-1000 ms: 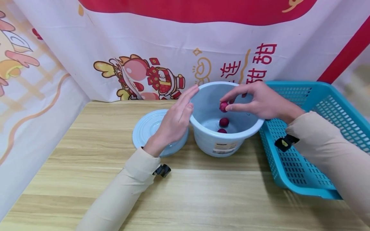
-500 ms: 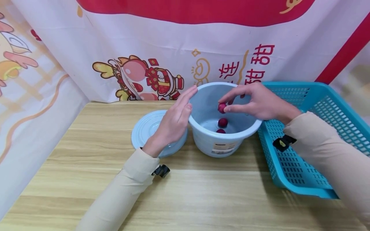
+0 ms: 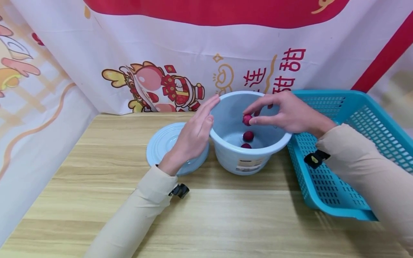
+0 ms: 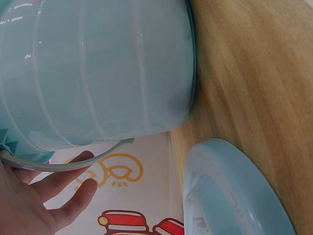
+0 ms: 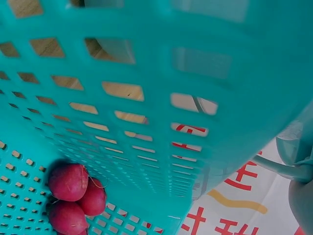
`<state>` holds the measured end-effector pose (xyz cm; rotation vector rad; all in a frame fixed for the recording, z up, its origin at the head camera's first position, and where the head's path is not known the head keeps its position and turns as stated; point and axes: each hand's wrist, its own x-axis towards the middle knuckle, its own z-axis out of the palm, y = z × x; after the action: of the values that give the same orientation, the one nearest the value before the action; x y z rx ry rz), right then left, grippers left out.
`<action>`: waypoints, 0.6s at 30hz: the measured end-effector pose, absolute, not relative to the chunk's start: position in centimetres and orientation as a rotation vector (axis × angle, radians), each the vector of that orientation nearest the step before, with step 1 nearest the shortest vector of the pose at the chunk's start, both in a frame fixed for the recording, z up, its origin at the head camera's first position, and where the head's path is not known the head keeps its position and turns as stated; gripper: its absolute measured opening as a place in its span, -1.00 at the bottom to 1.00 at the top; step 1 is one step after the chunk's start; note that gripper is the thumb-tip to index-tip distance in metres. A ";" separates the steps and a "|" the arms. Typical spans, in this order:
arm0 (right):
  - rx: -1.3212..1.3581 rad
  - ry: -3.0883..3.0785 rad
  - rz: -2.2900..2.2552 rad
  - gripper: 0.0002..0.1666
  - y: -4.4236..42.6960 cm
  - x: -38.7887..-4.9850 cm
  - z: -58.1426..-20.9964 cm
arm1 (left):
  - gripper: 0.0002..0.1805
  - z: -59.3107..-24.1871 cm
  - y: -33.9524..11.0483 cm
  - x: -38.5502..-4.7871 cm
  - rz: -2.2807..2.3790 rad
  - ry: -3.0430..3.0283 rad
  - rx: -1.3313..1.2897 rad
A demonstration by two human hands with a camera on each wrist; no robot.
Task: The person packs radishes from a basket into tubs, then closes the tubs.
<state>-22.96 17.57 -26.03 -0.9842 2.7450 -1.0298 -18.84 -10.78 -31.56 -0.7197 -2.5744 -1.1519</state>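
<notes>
A light-blue bucket (image 3: 222, 150) stands upright on the table, with two red radishes (image 3: 248, 136) visible on its floor. My right hand (image 3: 290, 114) reaches over its right rim and pinches another radish (image 3: 247, 119) between thumb and fingers, inside the mouth of the bucket. A dark red patch also shows beneath that palm, too covered to identify. At the left rim, my left hand (image 3: 195, 136) rests against the bucket with straight fingers. In the left wrist view, the bucket's grey handle (image 4: 110, 152) crosses those fingers.
The round light-blue lid (image 3: 159, 143) lies left of the bucket, partly behind my left hand. On the right stands a teal perforated basket (image 3: 308, 186); several radishes (image 5: 68, 182) lie in it in the right wrist view. A printed cloth (image 3: 193, 46) hangs behind the table.
</notes>
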 end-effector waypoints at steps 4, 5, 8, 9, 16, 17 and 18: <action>-1.003 2.736 -1.036 -0.58 17.5 -23.0 -26.1 | -0.37 -31.6 -10.9 -18.9 -1.155 -2.571 -0.722; -1.008 2.735 -1.037 -0.58 17.5 -23.0 -26.1 | -0.37 -31.6 -10.8 -18.9 -1.155 -2.570 -0.725; -1.017 2.737 -1.034 -0.59 17.6 -23.0 -26.1 | -0.37 -31.6 -10.8 -18.9 -1.156 -2.573 -0.730; -1.019 2.738 -1.033 -0.59 17.6 -23.0 -26.1 | -0.37 -31.6 -10.8 -18.9 -1.156 -2.573 -0.729; -1.027 2.742 -1.027 -0.60 17.6 -22.9 -26.1 | -0.37 -31.6 -10.7 -18.9 -1.154 -2.574 -0.723; -1.026 2.743 -1.026 -0.61 17.6 -22.9 -26.1 | -0.37 -31.6 -10.8 -18.9 -1.152 -2.576 -0.721; -1.024 2.744 -1.026 -0.61 17.6 -22.9 -26.1 | -0.37 -31.6 -10.8 -18.9 -1.151 -2.578 -0.719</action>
<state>-22.94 17.56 -26.10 -1.0241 2.7436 -1.0261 -18.89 -10.77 -31.61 -0.7189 -2.5779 -1.1506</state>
